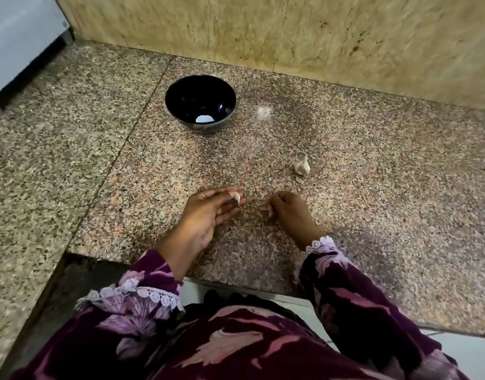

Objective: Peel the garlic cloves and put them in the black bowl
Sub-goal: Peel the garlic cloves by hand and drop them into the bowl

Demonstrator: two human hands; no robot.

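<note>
at about 11 o'clock from your hands sits the black bowl (200,102), well apart from them and open side up. its dark inside shows only a bright white patch near the bottom, which reads more like a light's reflection than a clove, so judge it as holding nothing peeled yet.

your left hand (208,208) lies low over the granite counter (373,187) with the fingers mostly straight, and a garlic clove (236,198) is pinched at the tips between thumb and forefinger, a thin tail of skin hanging from it. the clove is light, firm and small; its papery skin is dry and brittle and should tear rather than stretch, while the bared flesh will likely be a little tacky. hold it by the fat middle and work the skin from the pointed end or that loose tail.

just to the right, at 3 o'clock from the clove, your right hand (286,208) has its fingers curled down toward the counter; something pale shows at the fingertips, perhaps a scrap of skin, but it's too blurred to tell whether they grip it.

at 1 o'clock from the right hand, the remaining garlic cluster (301,167) rests on the counter, apart from both hands, with a small flake beside it.
</note>
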